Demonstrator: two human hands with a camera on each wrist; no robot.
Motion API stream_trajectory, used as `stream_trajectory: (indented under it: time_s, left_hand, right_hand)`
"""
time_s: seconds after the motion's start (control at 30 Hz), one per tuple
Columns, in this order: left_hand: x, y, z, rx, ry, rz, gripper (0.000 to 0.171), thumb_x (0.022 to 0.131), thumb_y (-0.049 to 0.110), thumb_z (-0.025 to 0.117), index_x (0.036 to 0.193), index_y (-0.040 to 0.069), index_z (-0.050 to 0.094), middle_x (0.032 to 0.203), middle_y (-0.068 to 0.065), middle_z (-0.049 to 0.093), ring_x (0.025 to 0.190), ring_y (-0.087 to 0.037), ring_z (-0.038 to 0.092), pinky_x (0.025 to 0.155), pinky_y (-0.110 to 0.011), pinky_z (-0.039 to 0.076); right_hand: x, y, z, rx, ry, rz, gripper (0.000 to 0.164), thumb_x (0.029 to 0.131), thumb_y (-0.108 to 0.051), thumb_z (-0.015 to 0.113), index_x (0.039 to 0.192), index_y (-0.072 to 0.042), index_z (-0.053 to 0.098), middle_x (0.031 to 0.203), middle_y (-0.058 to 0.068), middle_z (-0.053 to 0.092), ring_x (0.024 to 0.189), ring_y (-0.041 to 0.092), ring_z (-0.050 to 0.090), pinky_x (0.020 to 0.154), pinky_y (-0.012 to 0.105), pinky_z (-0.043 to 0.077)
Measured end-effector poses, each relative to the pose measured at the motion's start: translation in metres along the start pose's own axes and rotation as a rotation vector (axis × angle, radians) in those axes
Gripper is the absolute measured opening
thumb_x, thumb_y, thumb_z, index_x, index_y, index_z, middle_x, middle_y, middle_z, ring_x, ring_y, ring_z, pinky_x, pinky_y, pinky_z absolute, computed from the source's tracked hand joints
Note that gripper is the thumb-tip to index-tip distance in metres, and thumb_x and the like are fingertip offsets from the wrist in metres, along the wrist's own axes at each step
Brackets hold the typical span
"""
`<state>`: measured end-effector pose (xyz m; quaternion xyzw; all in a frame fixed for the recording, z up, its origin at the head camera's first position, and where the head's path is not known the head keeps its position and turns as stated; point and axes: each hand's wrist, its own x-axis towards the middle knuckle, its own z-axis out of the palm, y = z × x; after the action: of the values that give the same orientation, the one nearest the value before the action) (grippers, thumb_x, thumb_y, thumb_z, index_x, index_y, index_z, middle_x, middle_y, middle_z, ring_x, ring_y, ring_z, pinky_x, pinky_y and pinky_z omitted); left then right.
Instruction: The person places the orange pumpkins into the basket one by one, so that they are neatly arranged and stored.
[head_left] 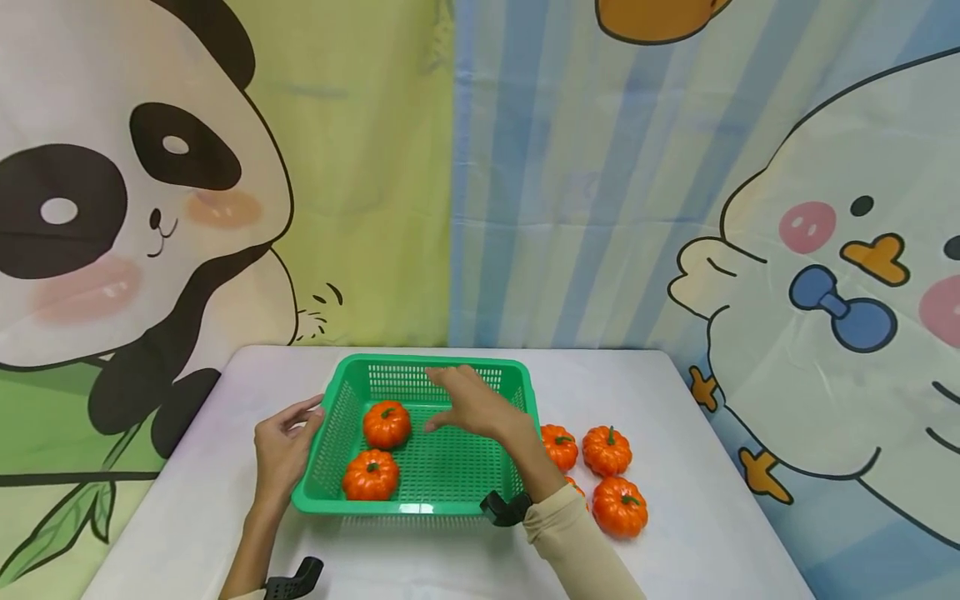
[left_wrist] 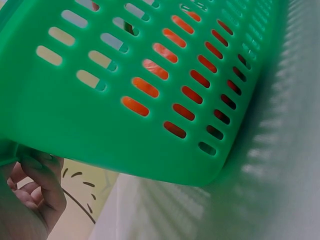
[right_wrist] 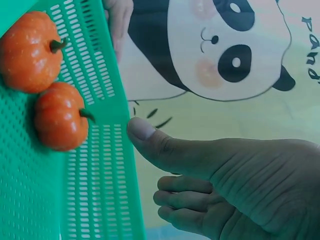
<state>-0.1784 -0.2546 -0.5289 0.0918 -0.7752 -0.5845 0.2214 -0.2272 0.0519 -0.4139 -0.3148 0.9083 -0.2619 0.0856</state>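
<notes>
A green plastic basket [head_left: 442, 492] with slotted sides stands on the white table. Inside it, on the left side, are two small orange pumpkins, one toward the back [head_left: 387, 425] and one toward the front [head_left: 371, 476]. My left hand [head_left: 281, 450] pinches the basket's left rim between thumb and curled fingers; the left wrist view shows those fingers [left_wrist: 42, 187] at the rim. Over the inside of the basket, my right hand [head_left: 474, 402] hovers with thumb and fingers spread apart, holding nothing. The right wrist view shows its thumb [right_wrist: 175, 150] extended.
Right of the basket lie several more orange pumpkins, among them one at the back [head_left: 607, 451], one in front [head_left: 619, 507] and one beside the basket wall [head_left: 559, 447]. Another is mostly hidden by my right forearm. Behind the table [head_left: 697, 517] hang printed curtains [head_left: 555, 208].
</notes>
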Motion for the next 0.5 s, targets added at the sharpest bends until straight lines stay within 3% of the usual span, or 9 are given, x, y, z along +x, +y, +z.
stream_trajectory:
  time_s: [0.37, 0.5]
  left_hand:
    - [-0.001, 0.000, -0.001, -0.024, 0.004, -0.015, 0.028, 0.104, 0.013, 0.075, 0.128, 0.000, 0.080, 0.090, 0.006, 0.079, 0.065, 0.000, 0.073, 0.064, -0.014, 0.058]
    - [0.000, 0.001, 0.000, -0.022, 0.004, -0.016, 0.028, 0.104, 0.013, 0.074, 0.128, 0.000, 0.079, 0.089, 0.007, 0.078, 0.063, -0.001, 0.074, 0.063, -0.015, 0.058]
  right_hand:
    - [-0.024, 0.018, -0.014, 0.048, 0.073, 0.064, 0.088, 0.086, -0.023, 0.094, 0.161, -0.004, 0.052, 0.164, 0.012, 0.056, 0.149, 0.039, 0.051, 0.123, 0.052, 0.047]
    - [-0.034, 0.024, -0.021, 0.053, 0.115, 0.077, 0.086, 0.086, -0.024, 0.094, 0.160, -0.005, 0.054, 0.164, 0.010, 0.057, 0.150, 0.039, 0.052, 0.123, 0.053, 0.046]
